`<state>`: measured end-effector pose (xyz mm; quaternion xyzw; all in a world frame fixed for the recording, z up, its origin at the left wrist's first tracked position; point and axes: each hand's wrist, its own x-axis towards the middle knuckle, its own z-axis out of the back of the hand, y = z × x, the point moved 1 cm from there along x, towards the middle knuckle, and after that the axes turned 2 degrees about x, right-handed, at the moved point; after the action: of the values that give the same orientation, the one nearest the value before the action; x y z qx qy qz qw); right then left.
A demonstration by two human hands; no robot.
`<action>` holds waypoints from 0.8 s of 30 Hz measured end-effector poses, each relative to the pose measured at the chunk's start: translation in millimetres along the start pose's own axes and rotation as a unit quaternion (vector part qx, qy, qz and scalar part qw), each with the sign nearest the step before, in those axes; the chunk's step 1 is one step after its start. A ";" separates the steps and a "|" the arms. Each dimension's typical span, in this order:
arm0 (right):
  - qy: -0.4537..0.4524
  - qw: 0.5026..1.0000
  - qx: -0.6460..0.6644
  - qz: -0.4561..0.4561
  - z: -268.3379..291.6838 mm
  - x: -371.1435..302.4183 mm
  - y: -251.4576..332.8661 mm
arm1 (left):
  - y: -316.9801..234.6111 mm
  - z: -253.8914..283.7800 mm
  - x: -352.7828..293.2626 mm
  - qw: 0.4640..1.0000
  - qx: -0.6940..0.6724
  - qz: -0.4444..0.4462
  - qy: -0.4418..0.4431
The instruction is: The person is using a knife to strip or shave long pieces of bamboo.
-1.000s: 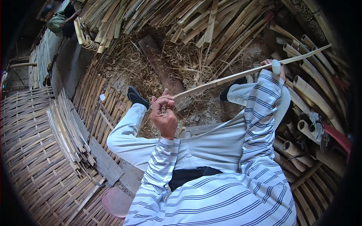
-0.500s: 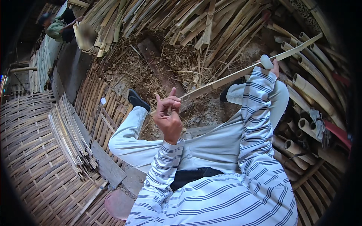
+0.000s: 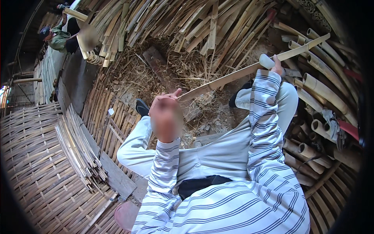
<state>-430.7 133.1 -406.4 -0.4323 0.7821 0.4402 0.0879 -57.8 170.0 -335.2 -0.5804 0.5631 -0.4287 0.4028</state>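
Note:
A long, pale bamboo strip runs slantwise from my left hand up to the far right. My left hand is closed at the strip's near left end, above my left knee; part of it is blurred and its finger pads are hidden. Over my right knee, my right hand closes around the strip along its farther half. Against that hand's fingers sits a whitish, rounded piece whose kind I cannot make out. A flat greyish piece shows just right of the hand.
Split bamboo slats are heaped ahead, with curly shavings on the ground. Cut bamboo poles crowd the right side. At left lie woven bamboo matting and a bundle of thin strips. Another person works at the far left.
My left hand has moved slightly left and up, its fingers drawn in more along the strip's end. My right hand and the strip have shifted a little left. The other person's arm has risen.

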 end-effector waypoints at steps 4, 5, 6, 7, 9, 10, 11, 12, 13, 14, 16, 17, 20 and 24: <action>0.014 0.999 -0.016 -0.040 11.6 16.7 -2.2 | 2.8 -15.0 -1.6 0.991 0.126 -0.015 0.041; 0.019 0.998 -0.029 -0.056 16.5 23.8 -0.8 | 5.0 -20.3 -2.0 0.984 0.166 -0.038 0.057; 0.037 0.998 -0.019 -0.050 24.8 34.7 -0.5 | 3.3 -30.5 -0.9 0.996 0.079 0.006 0.047; 0.038 0.998 -0.018 -0.055 8.8 15.5 -8.7 | -0.4 -28.3 0.4 0.996 0.083 0.005 0.043; 0.016 0.996 -0.045 0.074 -23.1 -29.4 -21.4 | -8.3 -22.2 2.5 1.000 0.027 0.009 0.009; 0.018 0.997 0.002 0.072 -26.9 -37.9 -14.1 | -11.7 -25.3 4.8 0.999 0.027 0.015 0.009; 0.015 0.997 0.003 0.078 -21.3 -33.4 -11.9 | -13.0 -26.7 8.2 0.999 0.023 0.016 0.014; 0.052 0.982 -0.062 0.168 -12.5 -25.4 -12.4 | -14.0 -27.8 12.1 0.998 -0.051 0.030 0.014; 0.089 0.954 -0.128 0.254 -9.5 -23.1 -13.1 | -15.8 -30.2 15.5 0.991 -0.125 0.044 0.011; 0.088 0.954 -0.128 0.256 -5.3 -19.8 -14.3 | -17.5 -38.8 18.3 0.987 -0.153 0.028 0.034; 0.093 0.960 -0.156 0.215 -9.0 -22.5 -22.0 | -25.0 -41.4 21.3 0.975 -0.210 0.039 0.054; 0.094 0.960 -0.155 0.213 -11.3 -23.1 -23.8 | -27.5 -41.5 23.3 0.959 -0.268 0.050 0.077; -0.100 0.990 -0.027 0.098 -33.5 -42.7 -32.1 | -46.5 -32.0 42.3 0.951 -0.297 0.020 0.088; -0.049 0.975 -0.089 0.196 -43.1 -68.6 -27.6 | -90.5 -22.9 76.4 0.954 -0.275 -0.072 0.099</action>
<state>-357.5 134.6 -362.1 -0.2551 0.8041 0.5370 -0.0008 -51.8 97.8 -238.8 -0.6622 0.6529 -0.3407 0.1383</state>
